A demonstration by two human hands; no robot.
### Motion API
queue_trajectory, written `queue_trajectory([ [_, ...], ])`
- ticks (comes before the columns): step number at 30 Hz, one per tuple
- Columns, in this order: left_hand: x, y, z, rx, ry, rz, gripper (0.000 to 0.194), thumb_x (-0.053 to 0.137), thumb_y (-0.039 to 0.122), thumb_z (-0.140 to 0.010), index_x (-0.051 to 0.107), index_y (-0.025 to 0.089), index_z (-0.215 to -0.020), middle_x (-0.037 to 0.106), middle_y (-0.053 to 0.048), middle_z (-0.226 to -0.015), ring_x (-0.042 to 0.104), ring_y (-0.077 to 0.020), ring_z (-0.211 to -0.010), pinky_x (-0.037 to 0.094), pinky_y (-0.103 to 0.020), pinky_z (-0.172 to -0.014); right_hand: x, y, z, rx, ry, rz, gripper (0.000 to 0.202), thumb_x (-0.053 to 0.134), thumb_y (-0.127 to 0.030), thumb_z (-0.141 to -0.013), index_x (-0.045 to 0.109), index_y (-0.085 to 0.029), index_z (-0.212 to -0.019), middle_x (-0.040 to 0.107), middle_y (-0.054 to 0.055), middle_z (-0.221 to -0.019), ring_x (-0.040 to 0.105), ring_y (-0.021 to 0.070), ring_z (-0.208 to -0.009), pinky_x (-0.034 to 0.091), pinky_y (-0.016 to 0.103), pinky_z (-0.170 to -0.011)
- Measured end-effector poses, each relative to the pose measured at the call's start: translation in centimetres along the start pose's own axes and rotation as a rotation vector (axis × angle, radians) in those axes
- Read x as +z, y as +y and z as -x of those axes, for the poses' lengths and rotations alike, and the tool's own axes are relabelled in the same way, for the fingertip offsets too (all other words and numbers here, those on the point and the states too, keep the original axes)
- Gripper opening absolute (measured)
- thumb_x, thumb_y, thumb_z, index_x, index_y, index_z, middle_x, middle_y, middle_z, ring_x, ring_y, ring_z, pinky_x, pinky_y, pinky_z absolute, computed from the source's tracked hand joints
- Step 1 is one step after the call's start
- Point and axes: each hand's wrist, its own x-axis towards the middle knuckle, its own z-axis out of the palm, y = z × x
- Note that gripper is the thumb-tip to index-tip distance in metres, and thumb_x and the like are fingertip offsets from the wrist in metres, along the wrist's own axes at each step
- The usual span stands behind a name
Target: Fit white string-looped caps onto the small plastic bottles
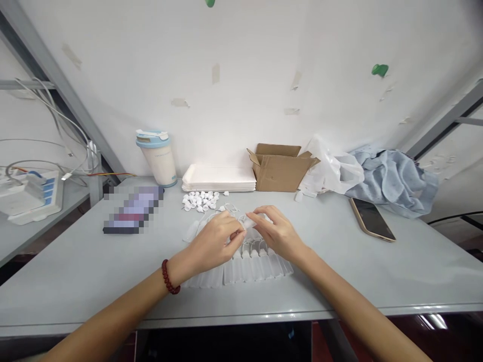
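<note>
My left hand (217, 239) and my right hand (279, 231) meet above the middle of the table, fingers pinched together. Between them is a small translucent plastic tube (248, 223), partly covered by my fingers. Below my hands lies a row of translucent tubes (249, 269) with white caps and thin white string loops. More tubes and loops lie behind my left wrist, partly hidden. Just beyond my hands sits a loose pile of small white caps (199, 201).
Along the wall stand a paper cup (158, 158), a stack of white sheets or envelopes (221, 179), an open cardboard box (281, 171), a plastic bag (332, 168) and a blue cloth (392, 176). A phone (373, 219) lies right; a pixelated device (136, 208) lies left.
</note>
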Motion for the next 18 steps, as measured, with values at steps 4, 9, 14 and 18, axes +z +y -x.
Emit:
queue_trajectory([
  [4, 0.01, 0.11, 0.02, 0.058, 0.009, -0.077, 0.027, 0.04, 0.02, -0.09, 0.046, 0.019, -0.064, 0.051, -0.001, -0.062, 0.043, -0.0176, -0.068, 0.038, -0.034, -0.068, 0.09, -0.02, 0.11, -0.015, 0.007, -0.017, 0.036, 0.043, -0.007, -0.089, 0.052, -0.021, -0.12, 0.06, 0.011, -0.096, 0.059, 0.0175, -0.084, 0.052, 0.031, -0.069],
  [9, 0.11, 0.04, -0.01, 0.064, 0.057, -0.124, 0.029, 0.035, 0.02, -0.092, 0.049, 0.018, -0.066, 0.052, -0.003, -0.064, 0.042, -0.018, -0.069, 0.037, -0.035, -0.067, -0.02, -0.11, 0.11, 0.003, -0.017, -0.098, 0.037, 0.04, -0.006, -0.09, 0.052, -0.021, -0.121, 0.063, 0.011, -0.099, 0.061, 0.0171, -0.087, 0.054, 0.03, -0.071],
  [14, 0.13, 0.26, 0.0, 0.011, 0.127, 0.002, 0.017, 0.042, 0.017, -0.089, 0.052, 0.019, -0.075, 0.057, -0.002, -0.07, 0.046, -0.0182, -0.074, 0.04, -0.034, -0.07, -0.02, -0.14, 0.19, -0.016, 0.0, -0.088, 0.04, 0.037, -0.003, -0.089, 0.051, -0.021, -0.122, 0.063, 0.01, -0.096, 0.062, 0.0159, -0.083, 0.054, 0.028, -0.067],
  [18, 0.08, 0.55, 0.09, 0.0, 0.149, 0.039, 0.014, 0.044, 0.016, -0.088, 0.052, 0.019, -0.076, 0.057, -0.001, -0.069, 0.046, -0.0179, -0.073, 0.04, -0.033, -0.068, 0.06, -0.24, 0.25, -0.045, 0.055, -0.005, 0.037, 0.041, -0.003, -0.087, 0.054, -0.019, -0.118, 0.063, 0.01, -0.092, 0.061, 0.0165, -0.08, 0.053, 0.027, -0.063],
])
